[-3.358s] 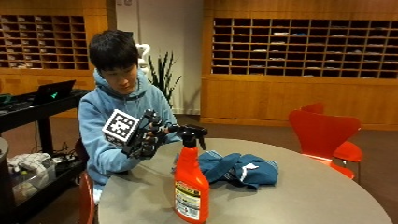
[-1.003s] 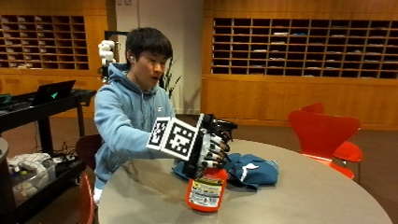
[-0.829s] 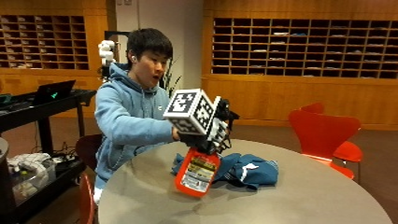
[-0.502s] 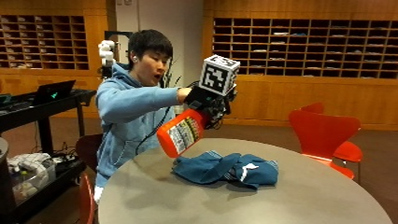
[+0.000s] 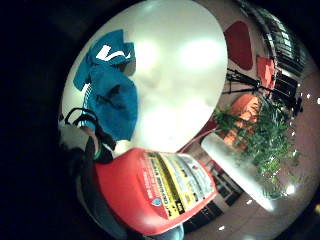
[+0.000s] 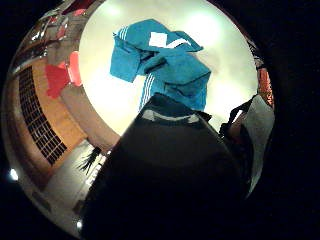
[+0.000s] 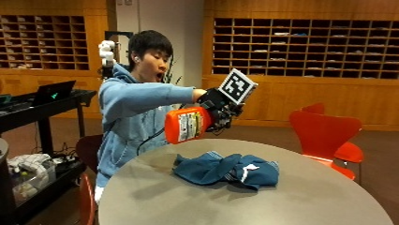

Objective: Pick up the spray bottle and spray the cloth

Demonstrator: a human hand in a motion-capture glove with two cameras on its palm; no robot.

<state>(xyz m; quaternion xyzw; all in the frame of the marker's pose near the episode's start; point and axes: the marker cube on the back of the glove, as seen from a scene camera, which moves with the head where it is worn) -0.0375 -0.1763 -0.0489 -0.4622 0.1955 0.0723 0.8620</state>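
In the outside view my gloved right hand (image 7: 217,111) grips the orange spray bottle (image 7: 186,124) by its neck and holds it in the air, tipped almost on its side, above the near-left part of the round table (image 7: 312,197). The crumpled blue cloth (image 7: 225,169) lies on the table below and a little to the right of the bottle. The little finger side palm view shows the bottle's labelled body (image 5: 157,192) close to the palm and the cloth (image 5: 107,90) beneath. In the thumb side palm view a dark part of the bottle fills the near field, with the cloth (image 6: 165,65) beyond.
An orange chair (image 7: 324,136) stands at the table's right. A black cart (image 7: 37,140) with a laptop and clutter is at the left. A dark chair (image 7: 87,150) sits behind the table's left edge. A plant (image 5: 260,135) grows near the table.
The hand took hold of the bottle that stood on the table, lifted it, and tipped it from upright to nearly sideways. The cloth has stayed in place.
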